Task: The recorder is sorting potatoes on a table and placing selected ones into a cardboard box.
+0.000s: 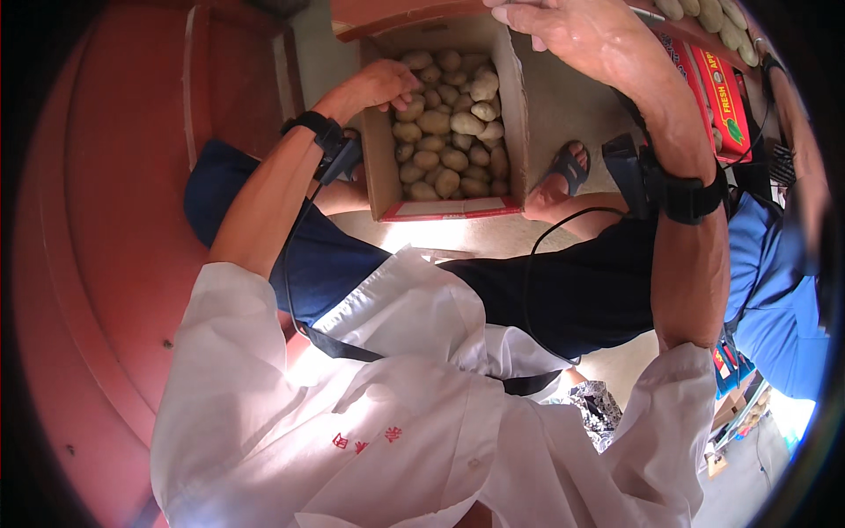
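Observation:
Between my feet stands an open cardboard box with many potatoes in it. My left hand reaches over the box's left wall, its fingers curled down by the potatoes at the far left. Whether it grips one of them is hidden. Higher up, past the box's far right corner, my right hand extends along a reddish-brown wooden edge. Its fingertips are partly cut off by the top of the picture, so I cannot tell whether it holds anything. Both wrists wear black straps with a small device and cable.
A red wooden panel fills the left side. At the far right are a red printed carton, pale oval produce on a ledge, and another person's arm and blue clothing. Loose cables hang from my wrists.

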Demonstrator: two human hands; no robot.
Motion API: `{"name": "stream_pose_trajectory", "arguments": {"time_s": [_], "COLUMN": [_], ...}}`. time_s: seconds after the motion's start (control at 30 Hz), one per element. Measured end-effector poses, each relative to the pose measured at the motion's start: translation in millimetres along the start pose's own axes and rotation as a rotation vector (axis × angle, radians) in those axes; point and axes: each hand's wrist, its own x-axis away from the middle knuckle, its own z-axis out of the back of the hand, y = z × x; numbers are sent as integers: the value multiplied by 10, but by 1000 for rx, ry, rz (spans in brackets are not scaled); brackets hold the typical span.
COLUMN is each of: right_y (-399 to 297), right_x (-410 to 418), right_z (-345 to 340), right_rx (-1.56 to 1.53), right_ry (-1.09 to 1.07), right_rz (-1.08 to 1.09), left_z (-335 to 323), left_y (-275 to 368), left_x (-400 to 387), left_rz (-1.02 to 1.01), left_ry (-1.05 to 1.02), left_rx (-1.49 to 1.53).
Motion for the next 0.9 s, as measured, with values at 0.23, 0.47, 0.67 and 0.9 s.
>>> {"name": "stream_pose_trajectory", "arguments": {"time_s": [0.23, 0.47, 0.67, 0.9], "right_y": [34, -90, -131, 45], "right_x": [-32, 69, 235, 149], "right_z": [-85, 147, 163, 91], "right_rx": [-49, 56, 113, 144], "right_ry": [-7, -47, 64, 113], "right_rz": [-91, -186, -23, 116], "left_z": [-249, -473, -649, -632], "left_y": [-282, -645, -849, -835], "left_x": [-438, -771, -834, -791], "left_rz": [34, -79, 13, -32], "left_ry": [-2, 33, 65, 43], "left_rx": [-237, -563, -608, -729]}}
